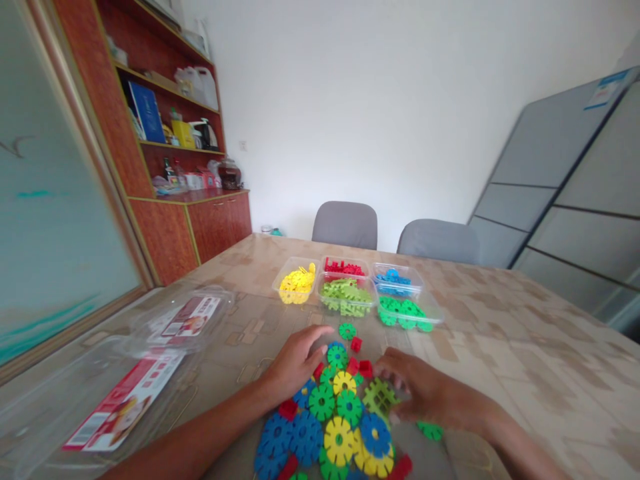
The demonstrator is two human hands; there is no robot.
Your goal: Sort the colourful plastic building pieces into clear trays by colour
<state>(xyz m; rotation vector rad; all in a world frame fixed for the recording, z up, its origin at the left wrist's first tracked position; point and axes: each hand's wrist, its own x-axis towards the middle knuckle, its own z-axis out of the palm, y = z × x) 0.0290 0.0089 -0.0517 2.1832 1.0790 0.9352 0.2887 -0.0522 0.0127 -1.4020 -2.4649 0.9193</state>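
The left hand (295,365) was held palm down with the fingers extended and slightly spread, at the edge of a loose pile of plastic toy discs (321,402). It pinched nothing. The right hand (425,393) was held palm down with the fingers loosely curled, just beside a lime-green square piece (380,397). Whether those fingers touched the piece could not be determined.

The pile lay on the desk (525,373) directly in front of the person, between and below the hands. Small red blocks (366,368) lay in the gap between the hands. A small green disc (347,331) lay just ahead of the left hand's fingers.

Five clear plastic trays (295,283) stood in a group beyond the pile, holding yellow, red, blue, lime-green and green pieces. A clear plastic package (175,320) with a printed card lay on the desk to the left.

Judged from the hand positions, the step in hand was work among the loose pieces, with no piece clearly held. The next move called for closing the fingers firmly on one piece.
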